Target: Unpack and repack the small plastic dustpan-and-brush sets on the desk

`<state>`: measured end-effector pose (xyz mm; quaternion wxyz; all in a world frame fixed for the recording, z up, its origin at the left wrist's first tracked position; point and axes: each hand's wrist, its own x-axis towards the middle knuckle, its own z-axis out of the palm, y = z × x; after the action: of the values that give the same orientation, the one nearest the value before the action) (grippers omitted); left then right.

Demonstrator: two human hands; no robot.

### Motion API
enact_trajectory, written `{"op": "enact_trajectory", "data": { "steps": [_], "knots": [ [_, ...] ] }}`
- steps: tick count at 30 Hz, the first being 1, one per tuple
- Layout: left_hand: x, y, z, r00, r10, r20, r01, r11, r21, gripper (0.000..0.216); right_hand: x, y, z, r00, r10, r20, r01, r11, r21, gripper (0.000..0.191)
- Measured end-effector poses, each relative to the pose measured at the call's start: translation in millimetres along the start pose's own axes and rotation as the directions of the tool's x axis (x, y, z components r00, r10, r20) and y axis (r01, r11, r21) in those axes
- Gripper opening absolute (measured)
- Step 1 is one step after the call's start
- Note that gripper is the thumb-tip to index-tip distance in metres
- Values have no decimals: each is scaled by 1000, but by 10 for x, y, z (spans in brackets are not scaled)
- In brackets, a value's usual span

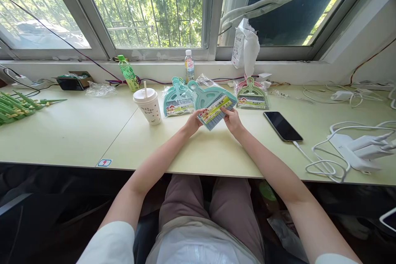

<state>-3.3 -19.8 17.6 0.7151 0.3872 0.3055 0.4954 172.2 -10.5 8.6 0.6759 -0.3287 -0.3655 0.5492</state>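
Between my hands is a mint-green mini dustpan and brush set (213, 101) in a clear wrapper, tilted, with grey bristles toward me and a yellow-green label across it. My left hand (194, 123) is closed on its lower left edge. On the lower right side, my right hand (232, 120) pinches the pack near the label. Another mint-green wrapped dustpan set (177, 98) lies just behind on the left. To the right rests a wrapped set in green and pink (251, 94).
A patterned paper cup (147, 106) with a straw stands left on the table. Behind are a green-capped bottle (128, 73), a clear bottle (189, 66) and a white tissue pack (245, 47). A phone (282, 126) on a cable and a power strip (355, 150) lie right.
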Motion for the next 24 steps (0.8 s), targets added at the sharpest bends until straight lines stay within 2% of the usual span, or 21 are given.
{"op": "enact_trajectory", "data": {
  "steps": [4, 5, 9, 11, 15, 18, 21, 24],
  "knots": [
    [-13, -76, 108, 998, -15, 60, 15, 1000, 0, 33, -10, 34, 40, 993, -64, -101, 63, 998, -12, 25],
    [-5, -92, 121, 999, -10, 45, 10, 1000, 14, 34, -11, 49, 49, 991, -73, -113, 72, 997, -17, 25],
    [45, -125, 92, 982, 85, -166, -70, 993, 96, 38, -19, 112, 66, 993, -66, -101, 65, 998, -16, 26],
    [64, -120, 49, 969, 130, -211, -106, 987, 123, 42, -14, 133, 60, 996, -26, -80, 24, 999, -24, 25],
    [90, -70, -24, 974, 130, -186, -107, 986, 128, 44, 48, 101, -3, 995, 93, -45, -95, 994, -46, 20],
    [119, -17, -65, 976, 134, -170, -113, 985, 126, 49, 141, 17, -114, 986, 140, -92, -145, 988, -54, 13],
    [156, 25, -112, 977, 138, -160, -119, 985, 122, 56, 222, -64, -240, 984, 124, -131, -141, 981, -130, 11],
    [191, 51, -159, 976, 119, -181, -102, 990, 99, 59, 243, -93, -298, 995, 61, -83, -81, 961, -265, 17]
  ]
}}
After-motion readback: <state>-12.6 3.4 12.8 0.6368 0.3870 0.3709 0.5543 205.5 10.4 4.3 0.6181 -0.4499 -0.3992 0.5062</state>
